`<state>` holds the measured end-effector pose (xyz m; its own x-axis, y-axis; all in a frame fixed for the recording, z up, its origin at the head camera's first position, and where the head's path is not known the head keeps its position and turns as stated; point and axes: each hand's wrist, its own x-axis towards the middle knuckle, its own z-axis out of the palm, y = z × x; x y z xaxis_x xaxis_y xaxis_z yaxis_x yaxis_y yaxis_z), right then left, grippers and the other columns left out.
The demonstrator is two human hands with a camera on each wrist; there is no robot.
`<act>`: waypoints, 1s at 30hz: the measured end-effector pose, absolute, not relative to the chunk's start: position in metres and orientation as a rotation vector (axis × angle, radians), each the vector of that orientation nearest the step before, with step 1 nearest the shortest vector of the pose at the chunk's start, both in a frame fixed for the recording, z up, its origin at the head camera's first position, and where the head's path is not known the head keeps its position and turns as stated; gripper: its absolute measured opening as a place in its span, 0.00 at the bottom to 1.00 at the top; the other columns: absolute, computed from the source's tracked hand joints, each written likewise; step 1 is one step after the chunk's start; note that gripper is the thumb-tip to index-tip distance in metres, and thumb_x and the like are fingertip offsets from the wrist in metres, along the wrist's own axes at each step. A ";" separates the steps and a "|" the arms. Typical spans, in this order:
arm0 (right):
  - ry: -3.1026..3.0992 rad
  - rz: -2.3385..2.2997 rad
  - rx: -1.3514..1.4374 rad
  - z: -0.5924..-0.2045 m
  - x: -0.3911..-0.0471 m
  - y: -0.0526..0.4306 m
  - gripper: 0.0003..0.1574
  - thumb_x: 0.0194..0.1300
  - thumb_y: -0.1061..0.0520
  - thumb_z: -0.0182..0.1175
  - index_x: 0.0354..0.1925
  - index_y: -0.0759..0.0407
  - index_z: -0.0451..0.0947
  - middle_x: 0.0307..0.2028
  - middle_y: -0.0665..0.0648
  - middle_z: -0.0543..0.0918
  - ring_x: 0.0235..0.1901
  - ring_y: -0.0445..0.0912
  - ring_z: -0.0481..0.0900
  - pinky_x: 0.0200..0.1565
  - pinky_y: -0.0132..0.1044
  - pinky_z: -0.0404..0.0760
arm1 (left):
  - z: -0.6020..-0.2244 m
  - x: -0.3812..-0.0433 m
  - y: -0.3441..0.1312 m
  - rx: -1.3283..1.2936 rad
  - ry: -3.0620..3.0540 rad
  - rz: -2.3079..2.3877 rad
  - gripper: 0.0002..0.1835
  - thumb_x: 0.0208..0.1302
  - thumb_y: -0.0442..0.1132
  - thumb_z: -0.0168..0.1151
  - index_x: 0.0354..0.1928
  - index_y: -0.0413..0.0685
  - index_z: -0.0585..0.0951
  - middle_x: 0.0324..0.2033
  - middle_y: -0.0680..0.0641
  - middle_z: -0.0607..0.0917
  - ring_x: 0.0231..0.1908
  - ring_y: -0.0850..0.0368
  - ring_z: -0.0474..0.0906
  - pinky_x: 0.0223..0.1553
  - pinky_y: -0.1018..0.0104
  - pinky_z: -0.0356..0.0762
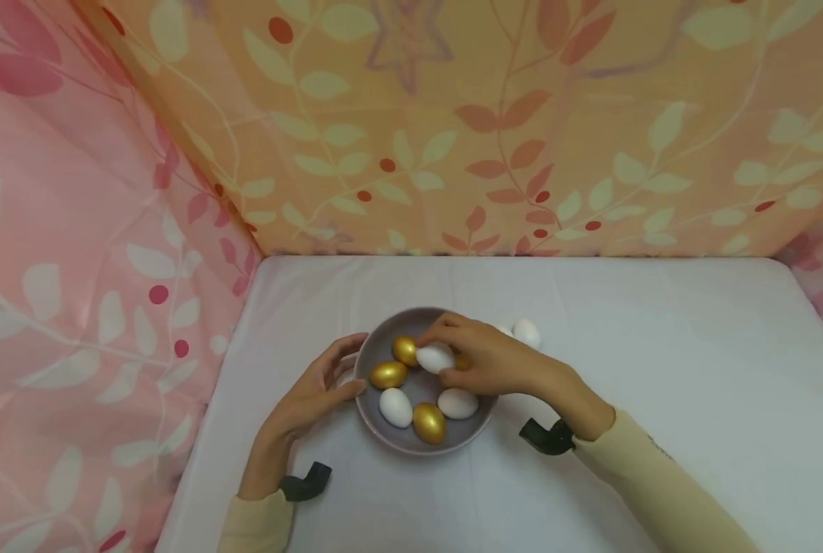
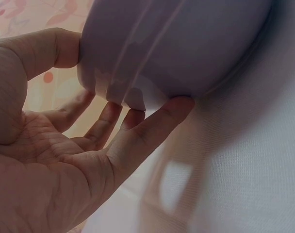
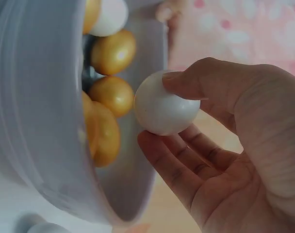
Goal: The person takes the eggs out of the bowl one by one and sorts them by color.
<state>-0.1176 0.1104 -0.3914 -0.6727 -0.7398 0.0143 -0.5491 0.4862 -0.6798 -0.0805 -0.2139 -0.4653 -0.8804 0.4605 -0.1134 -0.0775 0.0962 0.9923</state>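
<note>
Egg point(image 1: 434, 358), smooth wht oval, pinched in R hand point(image 1: 496, 357); L hand point(image 1: 320, 389) cupped vs. gry bowl point(image 1: 421, 387).

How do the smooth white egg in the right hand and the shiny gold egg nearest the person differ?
The smooth white egg is pale; the shiny gold egg gleams like metal. The right hand pinches the white egg; the gold egg lies untouched in the round grey bowl. In the head view, the white egg points mostly sideways, the gold one mostly up and down. Both are oval.
</note>
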 end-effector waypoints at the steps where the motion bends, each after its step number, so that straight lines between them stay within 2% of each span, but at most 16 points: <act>1: 2.460 -1.010 -1.079 -0.392 -0.116 0.114 0.28 0.65 0.62 0.69 0.63 0.50 0.81 0.56 0.49 0.81 0.49 0.43 0.78 0.52 0.39 0.80 | -0.466 -0.081 -0.213 0.385 1.984 1.837 0.38 0.71 0.29 0.65 0.79 0.50 0.64 0.79 0.42 0.65 0.77 0.33 0.62 0.63 0.72 0.78; 6: 2.511 -1.154 -0.999 -0.393 -0.112 0.131 0.28 0.66 0.60 0.72 0.63 0.49 0.81 0.57 0.47 0.81 0.53 0.41 0.79 0.57 0.47 0.82 | -0.466 -0.083 -0.212 0.400 1.956 1.864 0.38 0.71 0.28 0.65 0.79 0.48 0.63 0.79 0.42 0.65 0.78 0.33 0.61 0.63 0.71 0.79; 13: 2.560 -1.360 -0.874 -0.392 -0.106 0.158 0.32 0.65 0.65 0.73 0.65 0.52 0.79 0.60 0.53 0.82 0.57 0.46 0.82 0.56 0.46 0.88 | -0.466 -0.083 -0.215 0.400 1.960 1.858 0.38 0.72 0.30 0.66 0.80 0.48 0.63 0.79 0.42 0.64 0.79 0.34 0.60 0.64 0.72 0.77; 17: 2.643 -1.436 -0.812 -0.394 -0.103 0.177 0.33 0.63 0.67 0.74 0.64 0.53 0.79 0.60 0.54 0.83 0.57 0.45 0.83 0.53 0.38 0.89 | -0.467 -0.082 -0.214 0.395 1.951 1.858 0.38 0.72 0.31 0.66 0.80 0.48 0.62 0.79 0.42 0.64 0.79 0.34 0.60 0.65 0.72 0.77; 22: 2.708 -1.491 -0.750 -0.401 -0.100 0.192 0.33 0.62 0.67 0.74 0.64 0.55 0.80 0.59 0.55 0.82 0.56 0.37 0.80 0.53 0.26 0.85 | -0.467 -0.082 -0.212 0.371 1.935 1.858 0.39 0.72 0.30 0.65 0.80 0.48 0.62 0.79 0.42 0.64 0.79 0.34 0.59 0.64 0.72 0.78; 30: 2.806 -1.538 -0.525 -0.412 -0.094 0.209 0.34 0.63 0.66 0.75 0.65 0.60 0.77 0.60 0.59 0.81 0.55 0.27 0.75 0.51 0.19 0.82 | -0.466 -0.082 -0.213 0.372 1.952 1.853 0.38 0.72 0.29 0.65 0.80 0.48 0.62 0.79 0.42 0.64 0.79 0.34 0.59 0.65 0.73 0.77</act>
<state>-0.0944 0.2089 -0.4118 -0.9427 -0.2315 0.2404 -0.3272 0.4990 -0.8025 -0.0820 -0.2132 -0.4661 -0.8755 0.4687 -0.1173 -0.0928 0.0752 0.9928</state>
